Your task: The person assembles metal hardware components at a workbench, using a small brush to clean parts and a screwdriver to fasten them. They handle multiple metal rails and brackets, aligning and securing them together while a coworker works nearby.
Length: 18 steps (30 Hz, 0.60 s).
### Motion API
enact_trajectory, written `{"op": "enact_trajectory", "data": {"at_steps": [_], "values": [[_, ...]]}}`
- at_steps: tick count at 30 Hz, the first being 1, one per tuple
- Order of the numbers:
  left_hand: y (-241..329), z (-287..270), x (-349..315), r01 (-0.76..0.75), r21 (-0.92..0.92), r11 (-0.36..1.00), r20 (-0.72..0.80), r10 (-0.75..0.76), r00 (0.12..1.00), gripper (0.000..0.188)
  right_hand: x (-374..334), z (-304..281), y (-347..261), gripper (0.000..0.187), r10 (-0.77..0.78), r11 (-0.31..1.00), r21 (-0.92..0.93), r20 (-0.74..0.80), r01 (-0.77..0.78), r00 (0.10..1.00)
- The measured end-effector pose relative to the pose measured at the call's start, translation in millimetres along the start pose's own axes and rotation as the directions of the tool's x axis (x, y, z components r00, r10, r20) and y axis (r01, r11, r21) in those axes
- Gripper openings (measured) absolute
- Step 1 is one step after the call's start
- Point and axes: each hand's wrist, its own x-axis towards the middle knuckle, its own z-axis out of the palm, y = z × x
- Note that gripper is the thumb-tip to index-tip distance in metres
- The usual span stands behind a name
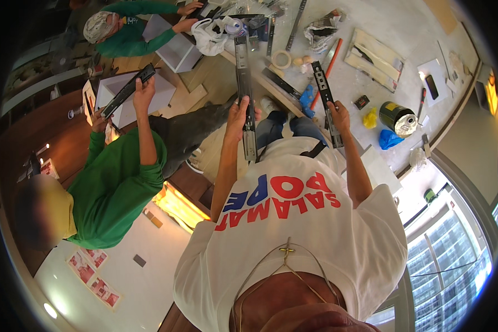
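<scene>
My left hand (240, 117) is wrapped round the middle of a long metal drawer slide (242, 69), which stands nearly upright in the view. In my right hand (340, 117) is a shorter-looking, dark drawer slide (320, 80) with slots along its face, tilted a little to the left at its far end. The two slides are apart, on either side of my legs. Beyond them lies the cluttered worktable (326, 61).
On the table are a masking tape roll (281, 60), a red-orange rod (333, 60), an open can (398, 118), a blue plastic bag (390, 139) and a phone (431, 86). At left, a co-worker in green (116, 193) holds another dark slide (128, 90); a second co-worker (135, 33) works farther off.
</scene>
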Motion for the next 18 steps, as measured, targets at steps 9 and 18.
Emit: {"op": "enact_trajectory", "data": {"at_steps": [9,18], "values": [[3,-2,-8,-0.048,0.170,0.984,0.049,0.041,0.998,0.047,-16,-2,6,0.048,-0.033,0.997,-0.072,-0.085,0.027,0.996],[-11,-9,-29,0.036,0.190,0.981,-0.008,-0.035,0.999,0.042,-10,3,-2,0.048,0.009,1.000,0.008,-0.041,-0.009,0.999]]}}
